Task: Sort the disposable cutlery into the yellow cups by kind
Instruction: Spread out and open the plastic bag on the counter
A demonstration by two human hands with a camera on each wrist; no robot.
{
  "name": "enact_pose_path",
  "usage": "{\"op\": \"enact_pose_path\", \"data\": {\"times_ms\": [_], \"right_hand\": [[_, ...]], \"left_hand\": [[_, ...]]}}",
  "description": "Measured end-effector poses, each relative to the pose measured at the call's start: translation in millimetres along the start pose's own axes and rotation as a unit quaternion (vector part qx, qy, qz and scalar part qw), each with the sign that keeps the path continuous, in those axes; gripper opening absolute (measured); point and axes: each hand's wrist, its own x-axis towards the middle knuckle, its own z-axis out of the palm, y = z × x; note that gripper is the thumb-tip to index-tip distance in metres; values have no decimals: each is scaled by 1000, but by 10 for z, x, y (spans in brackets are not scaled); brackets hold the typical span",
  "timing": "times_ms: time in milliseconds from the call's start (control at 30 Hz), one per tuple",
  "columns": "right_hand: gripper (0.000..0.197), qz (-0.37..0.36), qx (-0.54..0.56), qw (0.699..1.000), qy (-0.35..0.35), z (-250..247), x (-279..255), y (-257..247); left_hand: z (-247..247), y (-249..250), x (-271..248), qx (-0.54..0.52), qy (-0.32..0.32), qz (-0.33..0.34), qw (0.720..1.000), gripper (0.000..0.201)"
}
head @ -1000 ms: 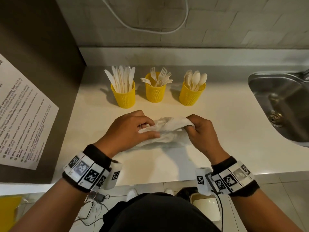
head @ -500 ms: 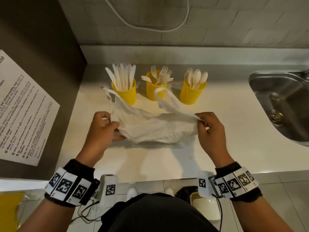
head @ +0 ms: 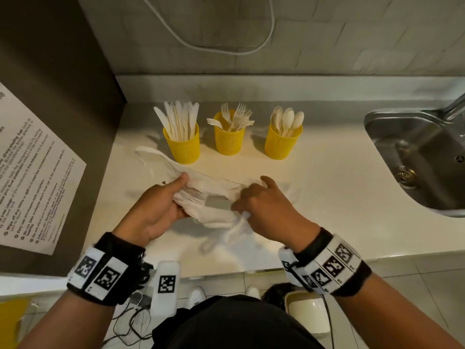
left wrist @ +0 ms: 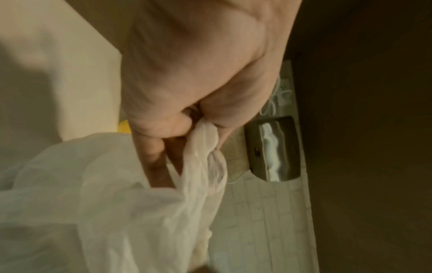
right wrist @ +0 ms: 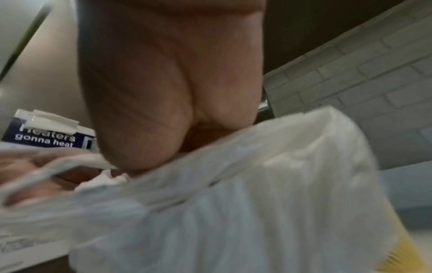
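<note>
Three yellow cups stand in a row at the back of the counter: the left cup holds white knives, the middle cup forks, the right cup spoons. In front of them a thin white plastic bag is bunched between both hands. My left hand grips the bag's left side, thumb on top; the left wrist view shows fingers curled round the plastic bag. My right hand grips the bag's right side, where the plastic bag fills the right wrist view. One bag handle trails toward the knife cup.
A steel sink with a tap is set into the counter at the right. A dark cabinet side with a taped printed notice bounds the left. A white cable hangs on the tiled wall behind.
The bag was crumpled small, then pulled wide apart with its handles up; now both hands have come back together and the bag is gathered between them. The cups have not moved.
</note>
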Motion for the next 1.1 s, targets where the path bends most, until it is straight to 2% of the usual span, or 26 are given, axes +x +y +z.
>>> {"op": "enact_pose_path", "data": {"times_ms": [100,133,167,233,300,367,400,433,467,500,533,567,633,667,733,800,867,900,933,967,1000,1033,1100], "right_hand": [[39,35,-11,990,-139,80,-208,222],[38,35,-19,985,-166,104,-287,287],[39,23,-36,985,-165,143,-356,341],[48,3,-82,982,-172,196,-485,496],[71,20,-24,989,-145,224,-600,711],[85,83,134,985,-69,71,-686,835],[84,125,204,971,25,-32,-692,850],[76,156,248,943,158,-113,-685,830],[61,177,260,903,294,-168,-674,762],[43,190,254,866,386,-212,-641,638],[30,194,244,852,421,-204,-583,497],[31,194,236,861,406,-159,-507,352],[61,211,192,918,276,22,-304,162],[77,229,157,942,186,122,-189,122],[89,282,103,954,25,289,35,120],[75,301,89,949,-39,439,208,175],[49,276,128,952,-40,551,278,257],[38,258,182,949,-17,575,277,311],[30,247,251,936,14,600,256,386],[25,252,339,906,40,604,225,481],[22,276,444,850,60,572,194,563],[19,308,559,766,75,523,167,638],[22,357,747,556,77,456,159,773]], "left_hand": [[-216,5,77,-172,8,-28,985,22],[-269,-6,98,-232,-3,-42,972,14],[-304,-30,114,-286,-16,-51,957,15],[-352,-95,128,-321,-25,-40,946,49],[-405,-139,150,-313,-17,-11,950,64],[-428,-153,147,-299,-12,-10,954,57],[-432,-156,144,-282,-6,-10,959,48],[-439,-155,139,-249,-7,-8,969,43],[-431,-166,131,-195,-20,-7,981,45],[-397,-185,104,-126,-39,-10,991,54],[-363,-216,82,-54,-58,-20,997,64],[-337,-259,77,6,-66,-38,997,71],[-313,-336,87,61,-67,-89,992,76],[-305,-357,99,57,-71,-113,989,73],[-292,-382,145,-22,-87,-131,987,59],[-277,-407,221,-119,-80,-115,983,40],[-280,-415,283,-188,-46,-88,977,27],[-309,-426,317,-226,-36,-64,971,29],[-349,-434,333,-256,-20,-39,966,43],[-407,-442,347,-279,-14,-23,960,51],[-460,-446,349,-294,-18,-20,955,45],[-494,-450,329,-297,-27,-28,954,36],[-524,-451,296,-273,-68,-52,958,39]]}}
